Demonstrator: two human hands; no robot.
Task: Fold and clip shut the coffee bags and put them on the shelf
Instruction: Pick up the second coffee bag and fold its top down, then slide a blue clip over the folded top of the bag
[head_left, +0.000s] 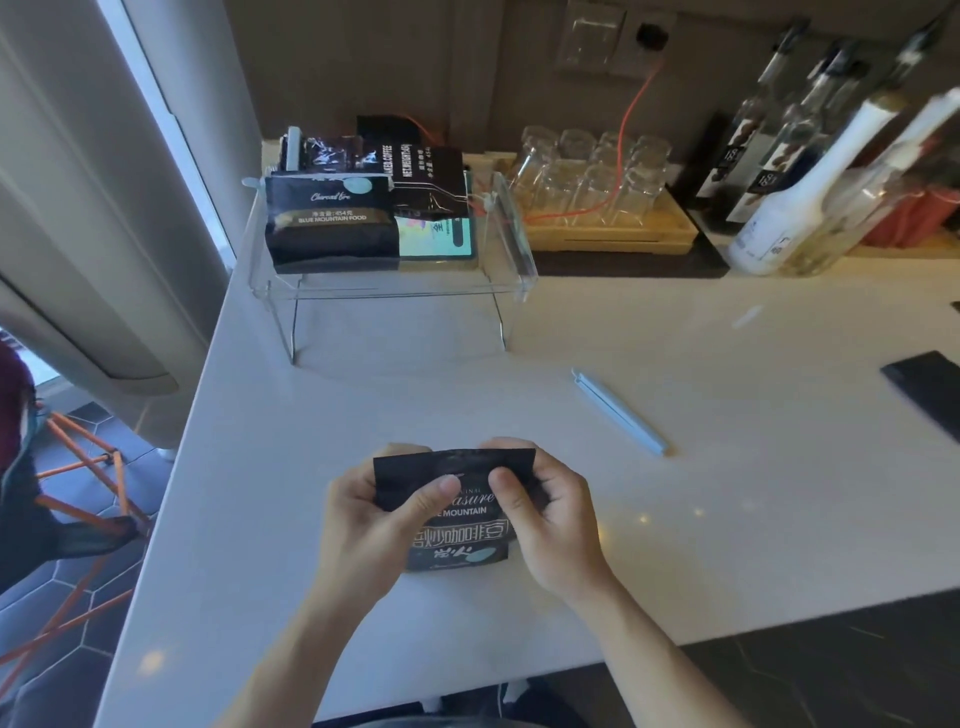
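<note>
Hands (457, 514) round coffee bag (460, 540) (upright)

Near the front edge of the white counter (727, 519), the left hand (363, 514) and right hand (545, 519) pinch the top of a black coffee bag (457, 530) standing upright. A blue clip (618, 410) lies just beyond to the right. At the back left corner, a clear shelf (514, 244) holds clipped bags (332, 228).
</note>
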